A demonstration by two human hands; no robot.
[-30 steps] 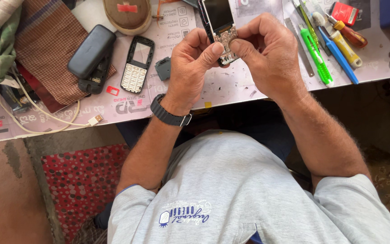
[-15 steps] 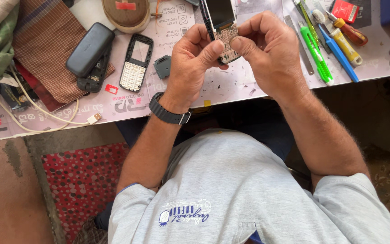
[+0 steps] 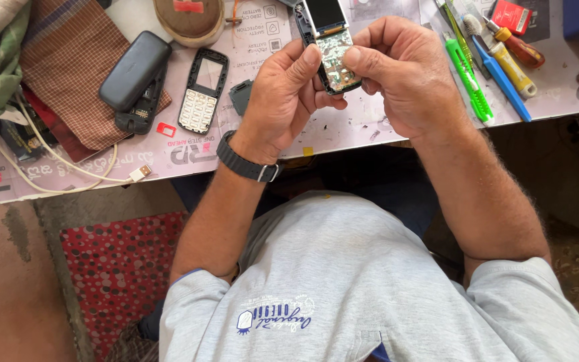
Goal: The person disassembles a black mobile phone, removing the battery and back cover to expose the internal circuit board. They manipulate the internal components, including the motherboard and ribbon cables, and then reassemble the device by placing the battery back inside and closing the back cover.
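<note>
Both my hands hold a stripped mobile phone [image 3: 333, 47] above the table's near edge; its small screen and bare circuit board face me. My left hand [image 3: 279, 100], with a black watch on the wrist, grips the phone's left side, thumb on the board. My right hand [image 3: 403, 74] grips the right side, thumb tip pressed on the board next to the left thumb. The phone's lower end is hidden behind my fingers.
On the pale printed table mat [image 3: 189, 157] lie a black keypad front cover [image 3: 202, 90], a dark phone shell [image 3: 132, 70], a small grey part [image 3: 239, 95], a white cable [image 3: 68, 171], checked cloth [image 3: 61, 47], and green, blue and yellow hand tools [image 3: 470, 80] at right. A red dotted mat [image 3: 115, 268] covers the floor.
Both hands keep hold of the phone; the thumbs have shifted only slightly on the board. Nothing on the table has moved.
</note>
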